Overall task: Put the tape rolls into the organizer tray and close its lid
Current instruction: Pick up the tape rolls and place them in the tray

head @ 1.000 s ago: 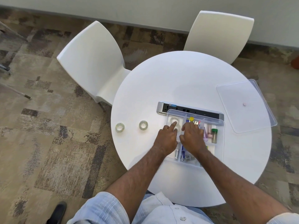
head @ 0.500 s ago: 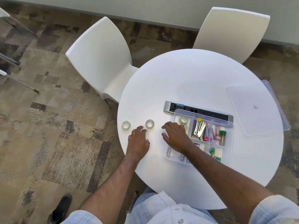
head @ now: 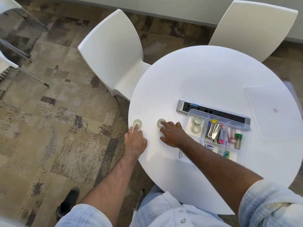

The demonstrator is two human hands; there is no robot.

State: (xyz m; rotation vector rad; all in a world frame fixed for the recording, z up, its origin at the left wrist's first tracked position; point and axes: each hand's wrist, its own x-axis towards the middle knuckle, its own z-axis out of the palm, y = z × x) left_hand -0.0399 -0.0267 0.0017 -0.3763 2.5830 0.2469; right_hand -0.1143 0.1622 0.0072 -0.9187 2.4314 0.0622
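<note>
Both hands have left the organizer tray (head: pixel 218 136) and reached left across the worktop (head: pixel 205 76): the left hand (head: pixel 136 141) lays loosely spread fingers (head: pixel 135 127) on the far-left tape roll (head: pixel 137 123), gripping nothing. The right hand (head: pixel 172 134) touches the second tape roll (head: pixel 161 122) with open fingertips. Two more rolls (head: pixel 196 124) lie in the tray's far-left compartment, and its lid (head: pixel 272 112) rests apart at right.

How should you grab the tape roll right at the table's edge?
The tape roll lies flat near the table edge. Come from above and pinch its ring, one finger in the hole and the thumb on the outer wall. The left hand already has a fingertip on it.
</note>
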